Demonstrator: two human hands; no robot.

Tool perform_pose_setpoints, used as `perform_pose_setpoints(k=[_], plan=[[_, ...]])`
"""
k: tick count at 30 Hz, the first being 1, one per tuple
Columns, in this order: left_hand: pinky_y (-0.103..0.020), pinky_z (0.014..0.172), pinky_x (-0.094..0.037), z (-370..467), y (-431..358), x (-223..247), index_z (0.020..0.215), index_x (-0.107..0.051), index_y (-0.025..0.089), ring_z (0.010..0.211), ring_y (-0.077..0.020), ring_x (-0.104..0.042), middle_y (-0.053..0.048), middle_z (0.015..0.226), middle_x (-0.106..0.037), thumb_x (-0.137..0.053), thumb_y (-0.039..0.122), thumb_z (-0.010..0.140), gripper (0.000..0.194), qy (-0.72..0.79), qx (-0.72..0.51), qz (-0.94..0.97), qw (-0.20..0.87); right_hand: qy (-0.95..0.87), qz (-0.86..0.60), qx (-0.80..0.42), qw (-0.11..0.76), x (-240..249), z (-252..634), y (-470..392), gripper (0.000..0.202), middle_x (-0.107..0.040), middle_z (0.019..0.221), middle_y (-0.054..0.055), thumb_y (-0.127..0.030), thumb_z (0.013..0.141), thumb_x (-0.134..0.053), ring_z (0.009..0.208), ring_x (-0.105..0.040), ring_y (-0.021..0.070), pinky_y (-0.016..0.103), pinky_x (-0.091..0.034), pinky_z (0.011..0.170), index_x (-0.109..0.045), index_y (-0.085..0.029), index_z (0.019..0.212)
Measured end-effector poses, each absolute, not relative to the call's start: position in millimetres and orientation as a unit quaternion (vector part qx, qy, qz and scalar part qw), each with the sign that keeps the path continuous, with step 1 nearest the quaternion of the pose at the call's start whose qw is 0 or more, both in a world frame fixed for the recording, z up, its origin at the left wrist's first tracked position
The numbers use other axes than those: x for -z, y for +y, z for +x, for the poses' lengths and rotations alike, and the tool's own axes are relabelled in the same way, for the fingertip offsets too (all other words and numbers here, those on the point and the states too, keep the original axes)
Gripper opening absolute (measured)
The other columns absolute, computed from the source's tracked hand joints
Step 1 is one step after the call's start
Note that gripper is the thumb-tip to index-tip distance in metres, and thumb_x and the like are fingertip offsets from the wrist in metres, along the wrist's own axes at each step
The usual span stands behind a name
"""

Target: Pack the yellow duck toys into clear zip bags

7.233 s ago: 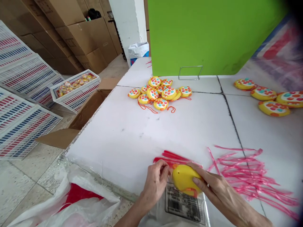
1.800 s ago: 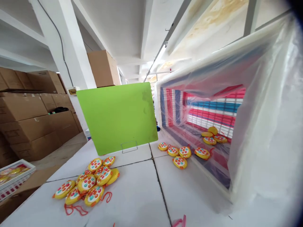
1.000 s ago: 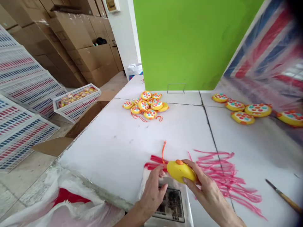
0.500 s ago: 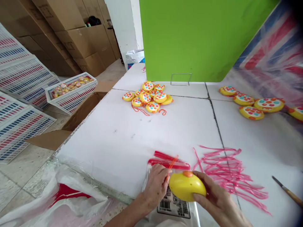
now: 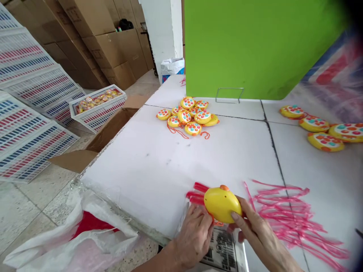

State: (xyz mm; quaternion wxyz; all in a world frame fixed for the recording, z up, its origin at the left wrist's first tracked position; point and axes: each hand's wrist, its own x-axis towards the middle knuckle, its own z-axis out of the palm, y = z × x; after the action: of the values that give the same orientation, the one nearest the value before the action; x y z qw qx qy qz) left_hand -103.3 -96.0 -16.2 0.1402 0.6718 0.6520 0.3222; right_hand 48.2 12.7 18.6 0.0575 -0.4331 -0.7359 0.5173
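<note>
My right hand grips a yellow toy with an orange knob, its plain back turned up, near the table's front edge. My left hand rests beside and under the toy, fingers on a clear plastic bag with a printed black label. Red strips lie just beyond the toy. A heap of pink plastic ties spreads to the right.
A pile of yellow toys with coloured buttons lies mid-table, more toys at far right. A green board stands behind. Left of the white table are a cardboard box, a crate of toys, stacked crates and plastic bags.
The view swung up to the ceiling and back down. The toy's orange cord, earlier sticking up, is now tucked under the toy; my left hand has moved beneath it onto the bag.
</note>
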Motion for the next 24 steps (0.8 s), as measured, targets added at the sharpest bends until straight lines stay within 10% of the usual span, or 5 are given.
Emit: perform_pose_setpoints(k=[8, 18, 24], plan=[[-0.032, 0.076, -0.043, -140, -104, -9, 0.087, -0.058, 0.016, 0.081, -0.0190, -0.055, -0.007, 0.084, -0.064, -0.044, 0.013, 0.091, 0.015, 0.693, -0.428, 0.562, 0.142, -0.799, -0.411, -0.432, 0.071, -10, 65, 15, 0.047, -0.060, 0.064, -0.002, -0.050, 0.093, -0.038, 0.056, -0.059, 0.0149, 0.023, -0.048, 0.054, -0.041, -0.023, 0.131], [-0.024, 0.060, -0.044, -137, -82, 1, 0.068, -0.054, 0.016, 0.064, -0.0163, -0.060, -0.004, 0.067, -0.063, -0.048, 0.023, 0.086, 0.020, 0.704, -0.445, 0.340, 0.437, -0.853, -0.357, -0.379, 0.028, -11, 67, 19, 0.043, -0.071, 0.092, 0.003, -0.043, 0.097, -0.034, 0.074, -0.068, 0.0149, 0.021, -0.053, 0.064, -0.039, -0.025, 0.135], [-0.024, 0.059, -0.046, -131, -78, 0, 0.071, -0.055, 0.017, 0.062, -0.0149, -0.058, -0.003, 0.067, -0.061, -0.048, 0.035, 0.088, 0.026, 0.662, -0.491, 0.313, 0.472, -0.916, -0.243, -0.312, -0.062, -18, 50, 20, 0.033, -0.067, 0.076, -0.003, -0.034, 0.098, -0.033, 0.062, -0.065, 0.0144, 0.024, -0.049, 0.054, -0.063, -0.030, 0.086]])
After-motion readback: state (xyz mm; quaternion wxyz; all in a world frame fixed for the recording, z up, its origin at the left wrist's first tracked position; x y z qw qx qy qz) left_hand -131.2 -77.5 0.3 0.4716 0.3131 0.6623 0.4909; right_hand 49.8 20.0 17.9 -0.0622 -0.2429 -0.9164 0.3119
